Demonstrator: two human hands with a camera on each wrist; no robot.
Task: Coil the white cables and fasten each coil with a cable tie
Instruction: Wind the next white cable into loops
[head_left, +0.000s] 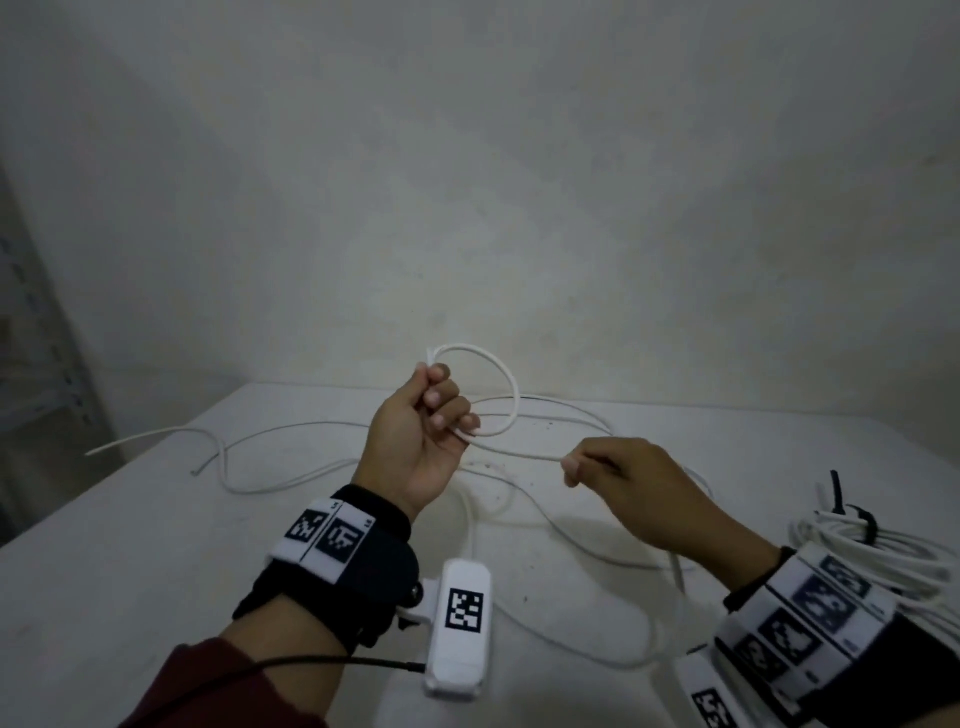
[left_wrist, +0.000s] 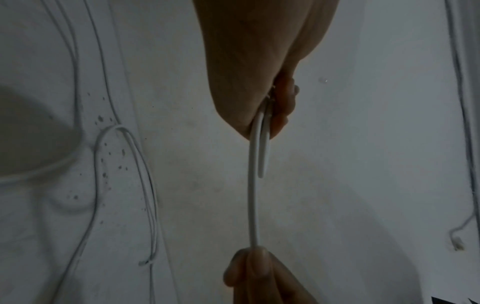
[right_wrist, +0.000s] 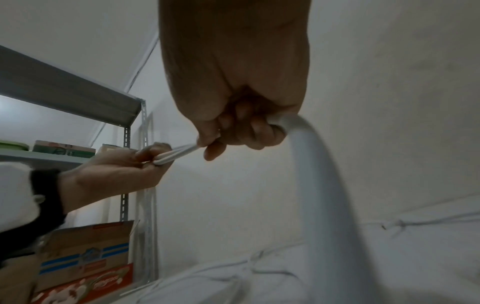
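One tied coil (head_left: 872, 545) lies done beyond my right hand (head_left: 639, 488), which pinches the cable (head_left: 511, 410); my left hand (head_left: 421, 441) grips its first loop. Probably two cables remain.

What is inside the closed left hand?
The left hand grips the white cable where its first loop closes; two strands leave the fist. The crossing itself is covered by the curled fingers.
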